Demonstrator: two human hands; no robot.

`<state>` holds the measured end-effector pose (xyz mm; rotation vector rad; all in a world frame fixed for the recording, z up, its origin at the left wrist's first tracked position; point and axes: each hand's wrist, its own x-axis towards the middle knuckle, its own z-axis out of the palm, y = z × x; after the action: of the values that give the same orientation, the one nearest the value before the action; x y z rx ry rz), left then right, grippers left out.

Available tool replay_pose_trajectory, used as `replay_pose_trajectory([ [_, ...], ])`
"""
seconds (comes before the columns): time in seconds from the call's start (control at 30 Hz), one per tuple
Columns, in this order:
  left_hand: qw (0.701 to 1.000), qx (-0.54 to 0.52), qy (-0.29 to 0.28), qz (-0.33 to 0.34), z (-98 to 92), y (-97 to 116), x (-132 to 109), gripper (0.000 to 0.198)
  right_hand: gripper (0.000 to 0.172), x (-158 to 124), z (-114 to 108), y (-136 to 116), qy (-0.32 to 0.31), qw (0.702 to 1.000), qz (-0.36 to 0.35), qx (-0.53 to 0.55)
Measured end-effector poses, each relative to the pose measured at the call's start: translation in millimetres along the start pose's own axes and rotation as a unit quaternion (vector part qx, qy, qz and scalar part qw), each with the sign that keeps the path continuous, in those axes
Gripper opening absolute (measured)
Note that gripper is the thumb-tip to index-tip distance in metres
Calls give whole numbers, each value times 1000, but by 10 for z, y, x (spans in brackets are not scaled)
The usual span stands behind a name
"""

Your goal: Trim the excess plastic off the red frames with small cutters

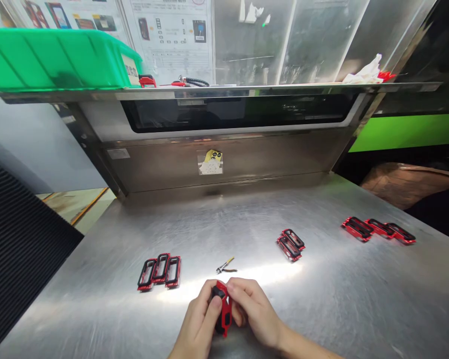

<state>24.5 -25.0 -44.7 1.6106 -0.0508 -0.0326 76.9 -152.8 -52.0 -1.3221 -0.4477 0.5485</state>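
Observation:
Low in the middle of the view, a red and black plastic frame (225, 311) is held up off the metal table, turned on its side. My left hand (202, 314) is closed round its left side, the thumb pressed on the black part. At the upper right of the same frame, my right hand (252, 306) pinches the red edge between thumb and fingers. Some of its fingers are hidden behind the piece. Just beyond my hands lies a pair of small cutting pliers (225, 266), its handles spread.
On the metal table (217, 219) lie similar frames: three at left (159, 271), two right of centre (291, 245), several at far right (377, 230). A green bin (60, 60) stands on the shelf (247, 91) above. A small plastic bag (210, 163) is on the back panel.

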Motion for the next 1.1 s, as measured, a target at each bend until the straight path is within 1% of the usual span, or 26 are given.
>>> replay_pose_trajectory([
  [0.07,1000,15,15,18,-17,-14,-17,44,59,-11,-8,-6,-1,1000,-13,3],
  [0.17,998,40,46,21,-43,-52,-52,52,56,-21,-16,-21,-7,999,-42,-1],
  [0.33,997,38,70,19,-29,-48,-89,56,55,-27,-16,-24,-20,997,-65,-22],
  [0.4,997,6,79,-4,-13,-18,-80,56,55,-27,-11,-28,-17,997,-71,-28],
  [0.47,992,-65,91,-56,-2,20,-56,56,54,-25,-2,-38,-22,997,-69,-28],
  [0.53,978,-144,108,-107,0,56,-24,55,49,-24,9,-43,-42,997,-60,-29],
  [0.57,971,-172,118,-120,-2,70,-8,54,44,-24,14,-40,-53,996,-55,-40],
  [0.67,961,-203,148,-116,-11,88,31,51,30,-26,25,-8,-60,991,-43,-108],
  [0.77,957,-210,168,-108,-14,82,45,49,24,-28,27,33,-45,984,-55,-164],
  [0.87,956,-210,173,-107,-9,81,41,48,23,-27,26,52,-47,977,-87,-190],
  [1.0,955,-223,161,-111,-11,79,38,49,23,-24,29,54,-43,969,-110,-215],
  [1.1,957,-218,155,-109,-40,33,48,50,24,-29,35,44,-40,966,-126,-224],
])
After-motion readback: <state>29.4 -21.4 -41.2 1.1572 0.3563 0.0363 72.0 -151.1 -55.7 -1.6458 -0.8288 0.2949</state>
